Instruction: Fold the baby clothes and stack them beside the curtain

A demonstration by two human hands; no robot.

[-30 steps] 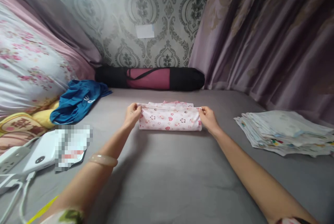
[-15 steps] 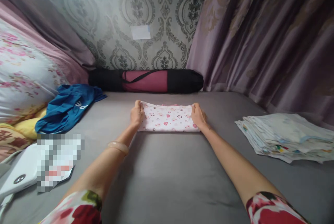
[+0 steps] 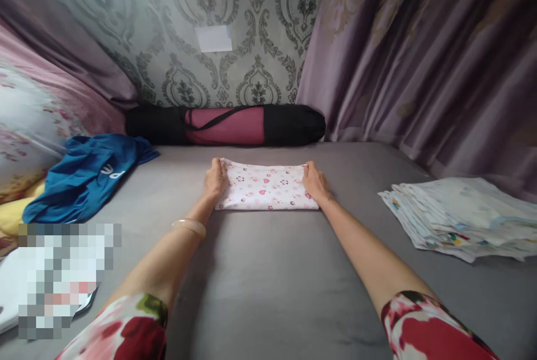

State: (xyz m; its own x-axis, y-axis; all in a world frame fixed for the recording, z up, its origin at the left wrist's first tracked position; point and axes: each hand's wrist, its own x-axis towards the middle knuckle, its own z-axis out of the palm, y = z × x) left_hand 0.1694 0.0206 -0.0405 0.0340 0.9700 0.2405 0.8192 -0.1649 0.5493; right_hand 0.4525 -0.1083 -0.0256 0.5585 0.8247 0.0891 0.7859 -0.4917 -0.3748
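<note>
We place our left hand [image 3: 215,179] flat on the left end of the folded cloth [image 3: 265,191] and our right hand [image 3: 314,182] flat on its right end, fingers spread and pressing down, gripping nothing. The cloth lies on the grey sheet [image 3: 268,276], near the rolled mat [image 3: 226,124] at the far wall. A stack of cloths [image 3: 461,216] lies well apart to the right; a blue garment [image 3: 88,174] lies to the left.

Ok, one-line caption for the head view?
Both hands, left hand and right hand, press the ends of a folded patterned cloth on a grey bed.
</note>
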